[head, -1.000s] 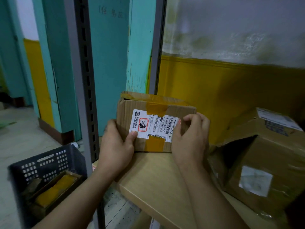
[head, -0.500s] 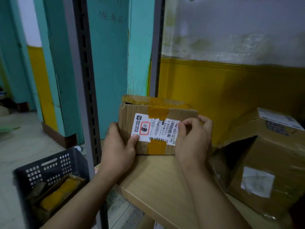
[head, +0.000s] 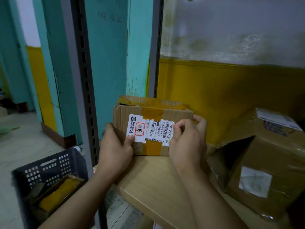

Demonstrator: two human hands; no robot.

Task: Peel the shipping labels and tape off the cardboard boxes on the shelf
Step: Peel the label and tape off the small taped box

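My left hand (head: 115, 151) grips the light, stiff box (head: 122, 116) while my right hand (head: 186, 146) pinches the label (head: 148, 129) at its right edge, thin paper I judge likely to tear unless peeled slowly.

It looked like a storeroom: a grey slotted-steel shelf upright (head: 83, 90), taped brown cardboard boxes (head: 267, 164), a dark plastic crate (head: 49, 169).

Single head-worn wide-angle view, looking forward and down at close range onto the shelf (head: 148, 182), centred on the cardboard box (head: 121, 119) and its shipping label (head: 148, 129). Left hand (head: 113, 151) and right hand (head: 186, 146) enter from the near edge; wall (head: 231, 38) far, crate (head: 49, 167) near left.
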